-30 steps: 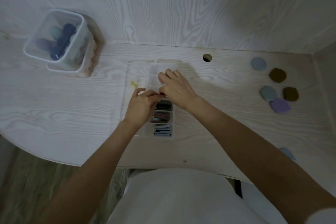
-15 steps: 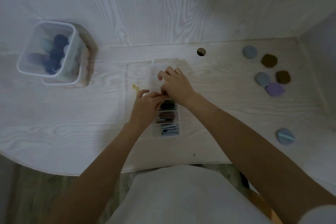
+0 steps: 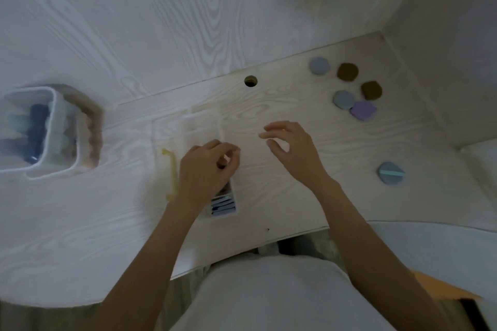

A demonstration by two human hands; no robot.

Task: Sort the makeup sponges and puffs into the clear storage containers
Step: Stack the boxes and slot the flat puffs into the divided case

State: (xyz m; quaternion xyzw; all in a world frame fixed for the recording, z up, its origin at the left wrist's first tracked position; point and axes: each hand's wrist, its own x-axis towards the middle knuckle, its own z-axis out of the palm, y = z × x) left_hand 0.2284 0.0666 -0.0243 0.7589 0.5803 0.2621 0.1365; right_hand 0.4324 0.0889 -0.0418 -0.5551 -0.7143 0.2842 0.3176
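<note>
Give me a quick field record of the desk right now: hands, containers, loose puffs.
left hand: over the compartment tray, fingers curled; whether it pinches anything is unclear
right hand: open, hovering above the desk right of the tray, holding nothing
compartment tray: clear, flat pieces stacked in its near cell
tub: clear, far left, sponges inside
loose puffs: cluster of five far right, one blue puff nearer, alone

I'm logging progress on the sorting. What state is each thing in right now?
left hand: fingers curled, over the divided case
right hand: open, holding nothing
divided case: open, near compartment filled
clear tub: lidless, holds sponges
loose puffs: six, unsorted on the desk
</note>
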